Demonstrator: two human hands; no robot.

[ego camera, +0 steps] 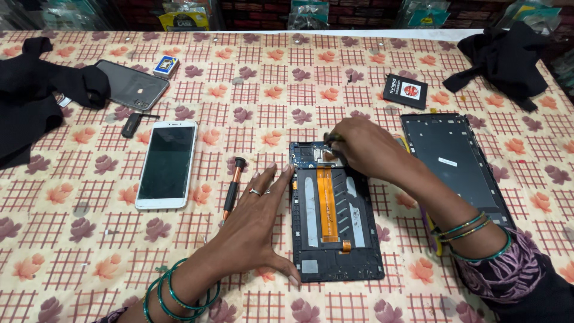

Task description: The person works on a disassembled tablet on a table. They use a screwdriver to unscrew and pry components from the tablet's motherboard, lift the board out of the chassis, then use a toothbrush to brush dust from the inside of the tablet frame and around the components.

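Our right hand (365,146) has its fingers bunched together over the top end of the opened tablet (335,215), pinched on something small and dark there; we cannot tell what it is. Our left hand (257,230) lies flat with fingers spread, pressed along the tablet's left edge, the thumb reaching to its lower corner, closed on nothing. The tablet lies face down in the middle of the surface (89,239), its back off, an orange ribbon cable (327,203) running down its length and a blue circuit board (308,157) at the top. We judge it light, thin and stiff but fragile: the cable and board would tear or crack easily, so the black frame edges are the place to hold. Just left of our left hand lies a screwdriver (232,188), beyond it a white phone (167,164). To the right sits a separate black back frame (454,161), with dark cloth (508,57) at the far corner.
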